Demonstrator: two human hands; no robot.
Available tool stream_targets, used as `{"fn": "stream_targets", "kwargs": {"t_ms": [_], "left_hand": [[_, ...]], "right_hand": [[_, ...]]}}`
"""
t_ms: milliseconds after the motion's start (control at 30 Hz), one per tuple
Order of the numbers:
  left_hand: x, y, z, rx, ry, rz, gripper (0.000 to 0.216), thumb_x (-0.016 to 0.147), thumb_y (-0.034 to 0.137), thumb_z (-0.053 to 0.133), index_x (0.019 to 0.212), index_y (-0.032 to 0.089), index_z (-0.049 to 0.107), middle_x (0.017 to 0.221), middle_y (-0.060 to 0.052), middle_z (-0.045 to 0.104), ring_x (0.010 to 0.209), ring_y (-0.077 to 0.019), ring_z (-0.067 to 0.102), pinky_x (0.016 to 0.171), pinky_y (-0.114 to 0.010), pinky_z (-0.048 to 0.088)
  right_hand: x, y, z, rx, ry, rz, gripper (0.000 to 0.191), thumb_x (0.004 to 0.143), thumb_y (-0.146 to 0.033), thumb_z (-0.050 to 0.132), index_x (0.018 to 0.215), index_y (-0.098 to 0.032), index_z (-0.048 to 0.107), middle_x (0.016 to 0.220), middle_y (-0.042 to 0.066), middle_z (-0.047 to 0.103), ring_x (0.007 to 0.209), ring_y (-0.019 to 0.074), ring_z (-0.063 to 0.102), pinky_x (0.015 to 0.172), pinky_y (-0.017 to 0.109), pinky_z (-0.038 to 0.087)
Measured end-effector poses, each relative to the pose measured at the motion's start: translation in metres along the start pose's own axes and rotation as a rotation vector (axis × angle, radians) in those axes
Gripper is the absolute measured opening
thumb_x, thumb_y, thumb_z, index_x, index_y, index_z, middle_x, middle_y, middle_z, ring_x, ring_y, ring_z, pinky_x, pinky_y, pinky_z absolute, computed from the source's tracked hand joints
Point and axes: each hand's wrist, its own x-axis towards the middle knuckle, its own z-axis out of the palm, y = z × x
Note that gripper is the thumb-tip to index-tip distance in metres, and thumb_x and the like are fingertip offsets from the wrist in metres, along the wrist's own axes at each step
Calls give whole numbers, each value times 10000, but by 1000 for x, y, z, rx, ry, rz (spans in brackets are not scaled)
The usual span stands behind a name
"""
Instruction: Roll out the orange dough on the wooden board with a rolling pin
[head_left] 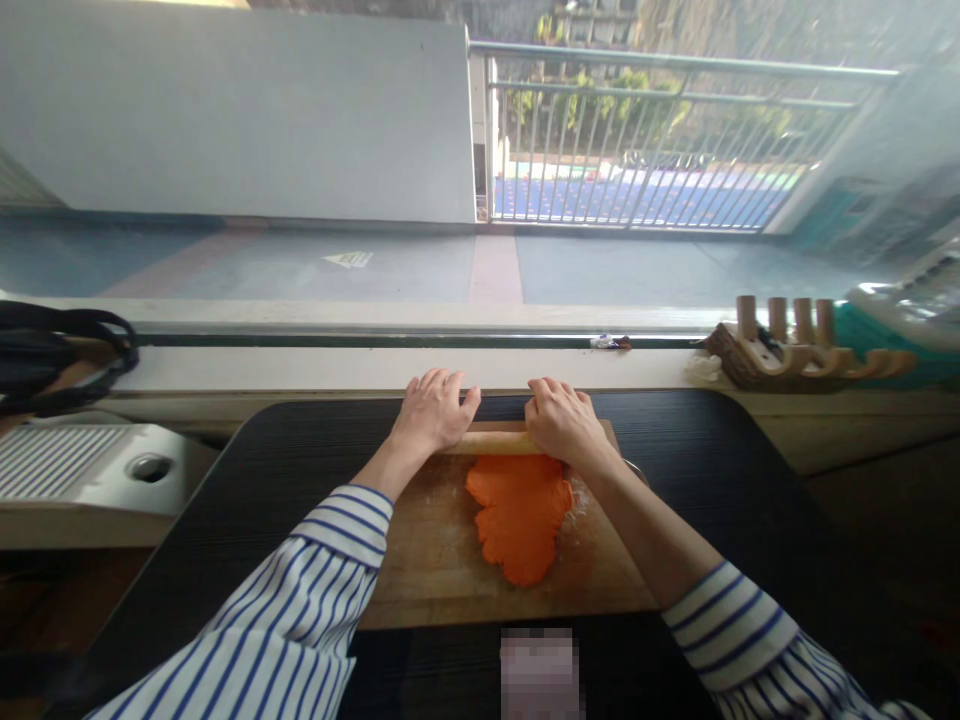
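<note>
A wooden rolling pin [496,442] lies across the far part of a wooden cutting board [420,565]. My left hand [436,408] is over its left end, fingers curled forward with the thumb pointing inward. Over the right end is my right hand [564,418], its fingers bent over the pin. Between my forearms a flattened, ragged-edged sheet of orange dough [521,520] lies on the board, its far edge against the pin. White flour [581,503] dusts the wood beside the dough. Both ends of the pin are hidden under my hands.
The board sits on a black table [247,520] against a white window sill [337,370]. A wooden rack [795,355] with pegs stands on the sill at right. At left are a black strap [97,330] and a white ridged unit [150,465]. A blurred patch [540,675] covers the near table edge.
</note>
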Motion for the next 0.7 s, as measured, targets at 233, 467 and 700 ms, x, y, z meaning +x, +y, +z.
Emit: {"fn": "stream_targets", "kwargs": {"t_ms": [233, 467, 700], "left_hand": [[-27, 4, -6, -17, -78, -2, 517, 943, 449, 258, 1263, 164, 548, 1352, -131, 540, 1303, -269, 418, 1083, -470, 291], [-64, 12, -13, 56, -110, -6, 559, 950, 469, 232, 1349, 177, 494, 1432, -139, 464, 1373, -270, 337, 1116, -504, 231], [-102, 21, -20, 94, -13, 47, 550, 954, 461, 256, 1317, 159, 536, 1398, -155, 499, 1340, -285, 394, 1108, -498, 267]], "right_hand": [[-27, -3, 6, -75, 114, -78, 352, 938, -251, 336, 1225, -188, 531, 1256, 129, 576, 1181, 246, 479, 981, 424, 318], [-59, -5, 13, -98, 194, -134, 388, 958, -270, 319, 1249, -144, 542, 1357, 154, 524, 1250, 264, 443, 1059, 464, 240], [-93, -8, 12, -49, 207, -190, 335, 969, -290, 339, 1184, -191, 577, 1353, 114, 541, 1269, 244, 437, 1074, 472, 228]]}}
